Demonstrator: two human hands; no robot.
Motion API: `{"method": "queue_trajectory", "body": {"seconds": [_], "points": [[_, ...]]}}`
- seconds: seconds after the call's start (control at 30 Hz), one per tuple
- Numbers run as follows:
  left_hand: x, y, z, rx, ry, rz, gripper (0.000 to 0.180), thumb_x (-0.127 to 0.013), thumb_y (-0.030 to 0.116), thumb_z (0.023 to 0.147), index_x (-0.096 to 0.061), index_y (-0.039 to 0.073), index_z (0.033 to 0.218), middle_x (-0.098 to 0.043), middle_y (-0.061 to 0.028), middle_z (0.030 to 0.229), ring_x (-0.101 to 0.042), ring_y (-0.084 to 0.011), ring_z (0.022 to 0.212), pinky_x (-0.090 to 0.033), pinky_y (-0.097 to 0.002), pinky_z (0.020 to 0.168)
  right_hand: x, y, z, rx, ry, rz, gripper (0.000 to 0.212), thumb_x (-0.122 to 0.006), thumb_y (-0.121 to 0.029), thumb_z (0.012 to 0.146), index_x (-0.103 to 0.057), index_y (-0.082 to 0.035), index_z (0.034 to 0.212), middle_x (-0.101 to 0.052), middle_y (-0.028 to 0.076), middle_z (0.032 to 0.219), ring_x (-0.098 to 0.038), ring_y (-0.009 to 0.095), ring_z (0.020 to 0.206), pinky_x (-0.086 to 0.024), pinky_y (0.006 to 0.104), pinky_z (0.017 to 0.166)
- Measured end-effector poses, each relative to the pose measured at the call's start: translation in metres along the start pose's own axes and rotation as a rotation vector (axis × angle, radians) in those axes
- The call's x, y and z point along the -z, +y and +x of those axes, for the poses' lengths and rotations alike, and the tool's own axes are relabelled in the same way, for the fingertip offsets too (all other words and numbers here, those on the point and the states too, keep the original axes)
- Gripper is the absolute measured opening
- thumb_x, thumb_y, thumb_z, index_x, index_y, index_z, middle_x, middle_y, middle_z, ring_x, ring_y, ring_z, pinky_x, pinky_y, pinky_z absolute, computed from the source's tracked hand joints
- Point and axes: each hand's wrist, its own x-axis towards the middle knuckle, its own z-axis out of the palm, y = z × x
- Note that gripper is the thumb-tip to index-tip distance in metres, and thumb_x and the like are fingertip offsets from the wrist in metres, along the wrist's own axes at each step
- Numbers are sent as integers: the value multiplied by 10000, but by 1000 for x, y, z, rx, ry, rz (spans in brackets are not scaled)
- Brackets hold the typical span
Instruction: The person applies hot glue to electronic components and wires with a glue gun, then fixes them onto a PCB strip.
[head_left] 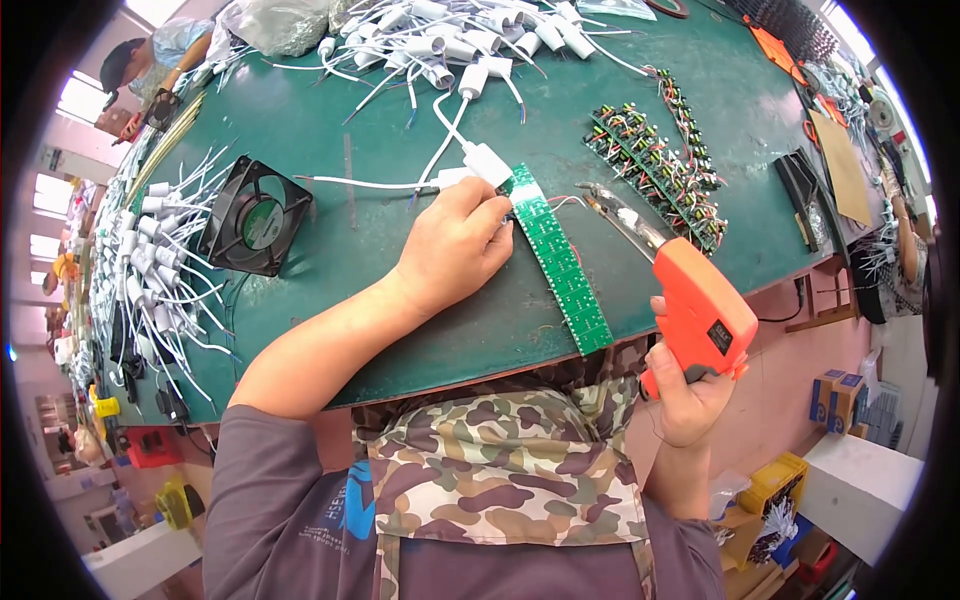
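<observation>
L hand (452, 240) curls by the top of the green board (563, 265) on the table (470, 335), can't tell on what, & R hand (690, 400) grips orange solder gun (706, 305), so a slip cd burn fingers (490, 216).

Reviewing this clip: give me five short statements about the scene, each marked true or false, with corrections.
1. The right hand holds an orange soldering gun. True.
2. The black fan lies to the right of the green board. False: it lies to the left of it.
3. The left hand is at the end of the green board farther from the person. True.
4. The apron is plain white. False: it has a camouflage pattern.
5. Both hands are on the soldering gun. False: only the right one is.
</observation>
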Motion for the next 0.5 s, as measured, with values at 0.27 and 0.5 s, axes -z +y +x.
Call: {"method": "queue_trajectory", "body": {"seconds": [0.27,0.5], "points": [[-1,1,0,10,-5,117,117,-680,57,741,-629,37,843,-571,-91,878,-607,-276,770,-509,-381,650,-6,8,0,-35,-45,85,447,-668,22,835,-540,61,1262,-635,153,1198,-608,186,1066,-477,308,901],[-3,-1,3,34,9,146,117,-689,41,724,-613,38,813,-561,-85,866,-596,-267,758,-494,-380,628,-13,10,6,2,-65,55,418,-675,18,836,-550,63,1232,-643,131,1131,-615,169,1004,-482,297,874]]}}
